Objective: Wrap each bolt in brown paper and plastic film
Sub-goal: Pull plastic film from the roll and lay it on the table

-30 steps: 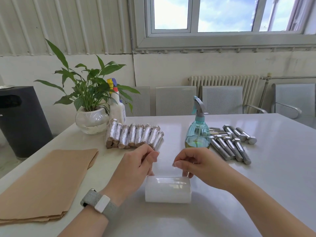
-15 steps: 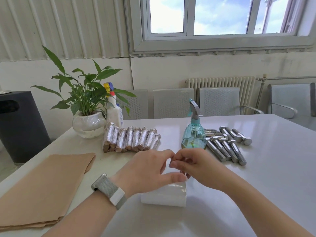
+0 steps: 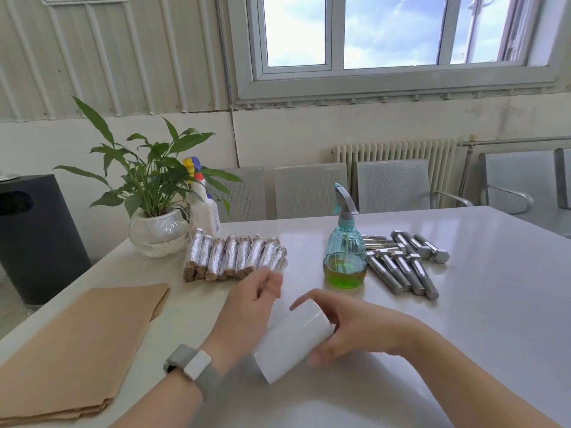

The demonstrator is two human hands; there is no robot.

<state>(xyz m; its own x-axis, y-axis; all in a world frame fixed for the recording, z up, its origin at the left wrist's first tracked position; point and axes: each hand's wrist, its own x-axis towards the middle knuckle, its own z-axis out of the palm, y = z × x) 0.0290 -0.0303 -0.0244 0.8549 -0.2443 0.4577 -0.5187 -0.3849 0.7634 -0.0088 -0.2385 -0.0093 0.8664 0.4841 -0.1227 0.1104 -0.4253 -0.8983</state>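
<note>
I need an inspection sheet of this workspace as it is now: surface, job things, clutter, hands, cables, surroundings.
Surface: white table, glossy.
Job things: stack of brown paper at left; row of wrapped bolts; bare bolts at right; roll of plastic film, tilted.
Clutter: teal spray bottle; white spray bottle; potted plant.
Hands: right hand grips the roll; left hand beside the roll, grasp unclear.
Cables: nothing seen.
Surroundings: window, radiator, metal chairs, black bin.
</note>
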